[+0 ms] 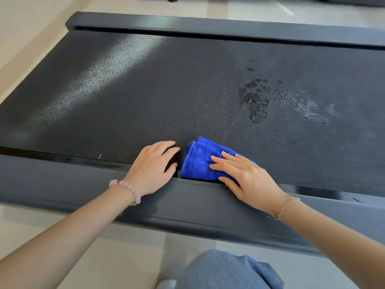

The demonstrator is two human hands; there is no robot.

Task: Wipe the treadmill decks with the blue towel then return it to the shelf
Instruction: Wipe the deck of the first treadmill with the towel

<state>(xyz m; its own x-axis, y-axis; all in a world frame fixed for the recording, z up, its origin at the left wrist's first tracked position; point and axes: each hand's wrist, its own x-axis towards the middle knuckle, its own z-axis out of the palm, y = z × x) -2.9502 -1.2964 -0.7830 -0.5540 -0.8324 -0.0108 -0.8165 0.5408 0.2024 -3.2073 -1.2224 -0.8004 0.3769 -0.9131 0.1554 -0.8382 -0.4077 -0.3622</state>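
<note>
right hand [248,176] flat, fingers straight, pressing folded blue towel [198,161] on treadmill deck [145,90]; left hand [152,165] flat beside towel, grip loose, holding nothing; wet patch [270,99] farther right.

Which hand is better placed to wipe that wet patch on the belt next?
Right. The right hand presses flat on the blue towel, and the wet patch lies on its side; the left hand rests bare on the belt.
</note>
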